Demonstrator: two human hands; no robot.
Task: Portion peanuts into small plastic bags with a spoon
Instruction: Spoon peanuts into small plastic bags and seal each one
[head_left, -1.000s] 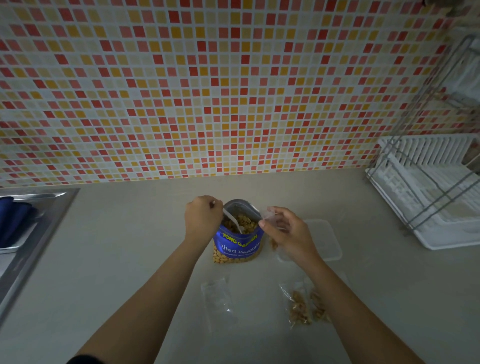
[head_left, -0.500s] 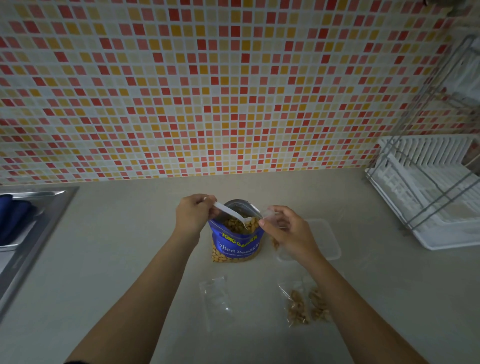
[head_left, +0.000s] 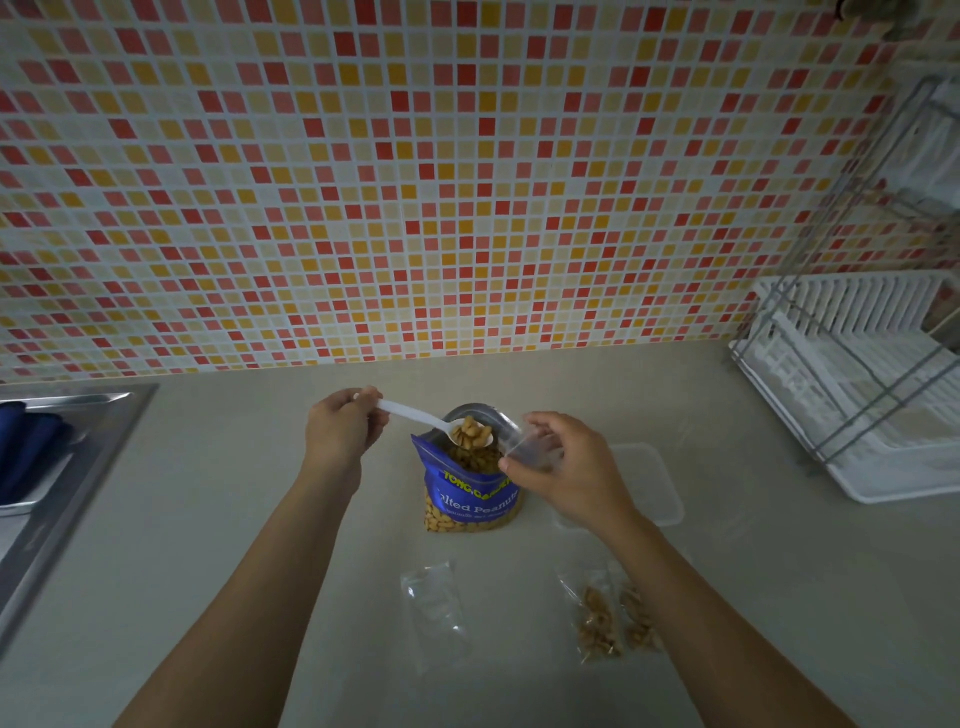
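Observation:
A blue peanut bag (head_left: 470, 496) stands open on the counter (head_left: 218, 519), full of peanuts. My left hand (head_left: 340, 431) grips the handle of a white plastic spoon (head_left: 415, 415); its bowl, heaped with peanuts (head_left: 470, 434), hovers just above the bag's mouth. My right hand (head_left: 563, 470) pinches a small clear plastic bag (head_left: 524, 447) open, right beside the spoon's bowl. An empty small bag (head_left: 434, 605) lies flat near the counter's front. Two filled small bags (head_left: 613, 618) lie to its right, partly behind my right forearm.
A clear plastic container lid (head_left: 654, 478) lies behind my right hand. A white dish rack (head_left: 857, 395) with a wire frame stands at the right. A steel sink (head_left: 57, 467) with a blue cloth is at the left. A mosaic tile wall backs the counter.
The spoon has come up out of the peanut bag, loaded with peanuts, and levelled out. My left hand moved left and up. My right hand held the small bag in place.

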